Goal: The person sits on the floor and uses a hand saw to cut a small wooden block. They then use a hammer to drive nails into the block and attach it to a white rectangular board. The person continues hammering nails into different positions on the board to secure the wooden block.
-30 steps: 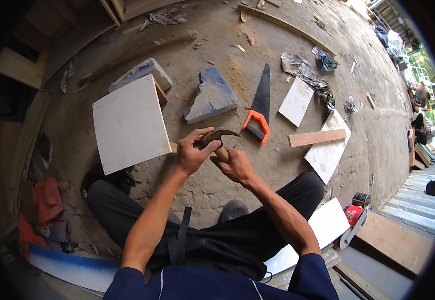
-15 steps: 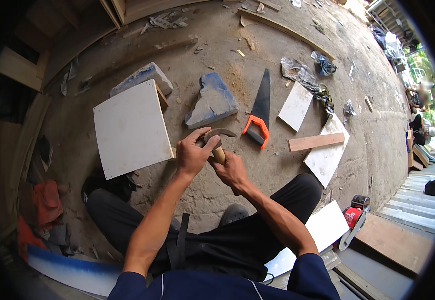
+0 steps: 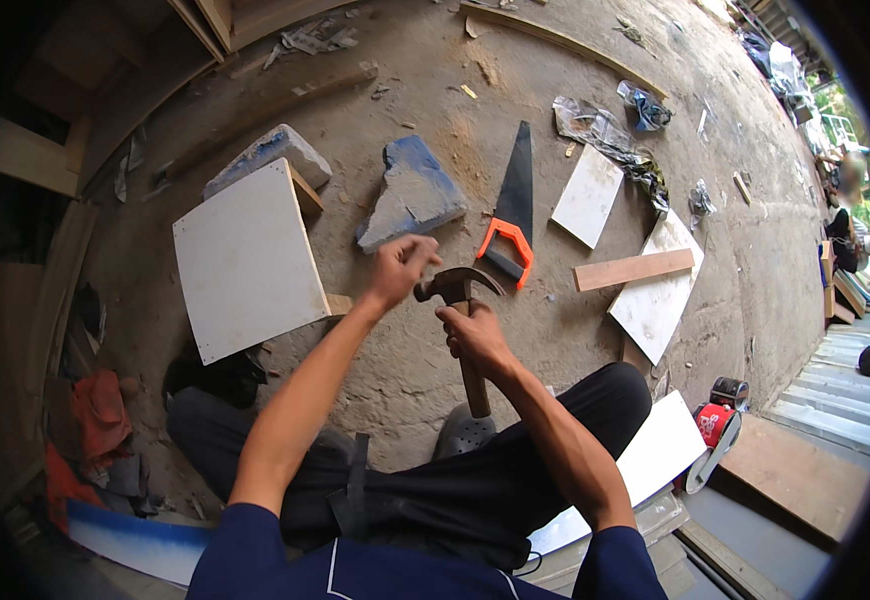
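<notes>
I sit on a dusty concrete floor with my legs out in front. My right hand (image 3: 475, 338) grips the wooden handle of a claw hammer (image 3: 460, 288), just under its dark steel head, and holds it upright. My left hand (image 3: 402, 267) is closed at the hammer head's left end, fingers curled; I cannot tell whether it pinches something small. A hand saw (image 3: 511, 205) with an orange handle lies just beyond the hammer.
A white square board (image 3: 245, 262) lies to the left on wood blocks. A blue-grey stone chunk (image 3: 410, 190) and another block (image 3: 267, 158) lie beyond. White panels (image 3: 589, 195) (image 3: 658, 290), a wood strip (image 3: 633, 270) and a circular saw (image 3: 715, 425) lie right.
The hammer has turned from lying across my hands to standing upright, and my right hand has slid down onto its handle. My left hand stays at the head.
</notes>
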A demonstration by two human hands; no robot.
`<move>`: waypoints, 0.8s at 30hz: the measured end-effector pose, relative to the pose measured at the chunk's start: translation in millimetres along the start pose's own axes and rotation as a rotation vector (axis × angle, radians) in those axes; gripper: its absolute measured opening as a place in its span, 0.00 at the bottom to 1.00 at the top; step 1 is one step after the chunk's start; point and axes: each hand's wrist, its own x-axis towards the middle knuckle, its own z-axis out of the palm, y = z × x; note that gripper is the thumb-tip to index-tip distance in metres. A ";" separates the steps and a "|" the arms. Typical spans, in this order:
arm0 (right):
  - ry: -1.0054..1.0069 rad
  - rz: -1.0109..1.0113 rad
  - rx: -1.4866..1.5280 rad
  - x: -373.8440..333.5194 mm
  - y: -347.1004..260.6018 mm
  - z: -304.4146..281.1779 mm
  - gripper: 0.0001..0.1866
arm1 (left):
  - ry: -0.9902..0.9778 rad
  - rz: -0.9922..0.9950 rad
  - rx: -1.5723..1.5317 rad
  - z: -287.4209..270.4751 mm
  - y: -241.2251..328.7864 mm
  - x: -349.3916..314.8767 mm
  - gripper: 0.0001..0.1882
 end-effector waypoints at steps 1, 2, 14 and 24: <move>0.014 0.014 -0.037 1.3 2.3 -1.2 0.14 | 0.111 0.010 0.087 -7.4 -21.7 17.0 0.12; 0.035 0.029 -0.074 1.4 5.6 -4.4 0.14 | 0.216 0.018 0.170 -16.1 -39.0 33.6 0.11; 0.034 0.057 -0.045 -25.1 2.5 -18.0 0.15 | 0.105 0.262 1.216 -31.7 -91.0 92.5 0.13; 0.049 0.008 -0.145 -34.5 3.2 -15.5 0.16 | -0.152 0.431 1.359 -45.7 -68.0 112.9 0.04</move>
